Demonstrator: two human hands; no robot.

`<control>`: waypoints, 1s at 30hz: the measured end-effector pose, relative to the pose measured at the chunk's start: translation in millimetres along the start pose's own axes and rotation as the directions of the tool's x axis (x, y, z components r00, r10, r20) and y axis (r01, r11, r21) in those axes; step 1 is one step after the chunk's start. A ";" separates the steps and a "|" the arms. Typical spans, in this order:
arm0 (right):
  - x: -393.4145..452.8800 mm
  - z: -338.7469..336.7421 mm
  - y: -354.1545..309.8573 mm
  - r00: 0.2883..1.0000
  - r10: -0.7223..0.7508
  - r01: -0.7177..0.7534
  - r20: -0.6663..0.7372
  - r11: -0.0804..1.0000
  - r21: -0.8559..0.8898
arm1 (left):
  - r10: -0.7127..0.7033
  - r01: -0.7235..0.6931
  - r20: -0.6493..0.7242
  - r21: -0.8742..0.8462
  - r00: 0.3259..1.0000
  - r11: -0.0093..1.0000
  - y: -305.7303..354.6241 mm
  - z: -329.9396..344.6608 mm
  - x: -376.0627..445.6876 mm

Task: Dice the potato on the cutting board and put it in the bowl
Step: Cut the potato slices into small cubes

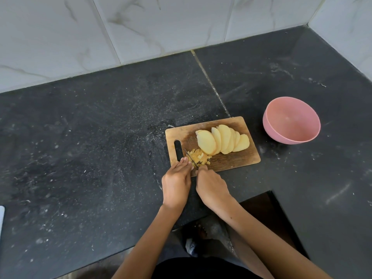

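right hand grips knife, blade down in small yellow diced pile at near left corner of worn wooden cutting board. left hand, fingers straight, steadies the pile. pale, smooth potato slices fanned behind (uncut). matte pink bowl holds nothing, apart to the right.

Knife handle hidden inside right hand beside the rectangular wooden cutting board; flat white object far left of that board, cut off by edge.
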State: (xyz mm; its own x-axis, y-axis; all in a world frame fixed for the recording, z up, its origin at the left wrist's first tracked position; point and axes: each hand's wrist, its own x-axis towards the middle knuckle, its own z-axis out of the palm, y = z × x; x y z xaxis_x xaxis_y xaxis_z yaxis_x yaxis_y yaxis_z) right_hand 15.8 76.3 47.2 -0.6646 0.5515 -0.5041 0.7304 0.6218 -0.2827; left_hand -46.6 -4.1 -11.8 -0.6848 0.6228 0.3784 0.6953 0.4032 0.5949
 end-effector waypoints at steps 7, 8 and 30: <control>-9.9 4.5 12.1 1.000 -0.009 0.008 0.022 0.999 0.032 | 0.015 -0.015 -0.010 0.006 1.000 1.000 1.5 0.3 0.5; -15.4 6.4 16.6 1.000 -0.016 0.016 0.016 0.999 0.034 | 0.016 -0.016 -0.011 0.007 1.000 1.000 1.2 0.5 1.0; -25.2 5.3 18.4 0.984 -0.115 0.126 -0.135 0.989 0.079 | -0.182 0.180 -0.028 -0.069 0.983 0.981 -0.2 -7.4 -4.6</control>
State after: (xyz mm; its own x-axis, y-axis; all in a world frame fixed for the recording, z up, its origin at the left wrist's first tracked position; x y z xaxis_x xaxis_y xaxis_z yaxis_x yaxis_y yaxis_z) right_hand 46.8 70.9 50.4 -0.7593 0.5466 -0.3530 0.6507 0.6405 -0.4079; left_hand -45.3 -12.0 -8.5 -0.8058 0.5202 0.2830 0.5441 0.4616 0.7006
